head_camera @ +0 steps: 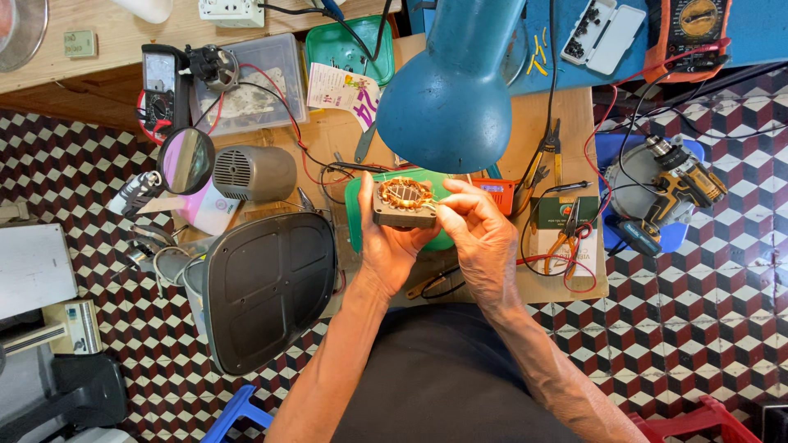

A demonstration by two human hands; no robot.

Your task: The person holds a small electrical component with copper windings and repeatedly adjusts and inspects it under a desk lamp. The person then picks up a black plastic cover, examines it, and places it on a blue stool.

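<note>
Over a cluttered workbench (566, 123) on checkered tile, my left hand (386, 246) cradles a copper-wound motor stator (404, 203) while my right hand (480, 234) pinches its winding; next calls for careful tucking.

Blue lamp shade (450, 86) just above hands.

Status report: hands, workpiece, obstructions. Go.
Left hand grips square grey motor stator with copper windings. Right hand pinches at its edge. Blue lamp shade hangs just above, not blocking.
</note>
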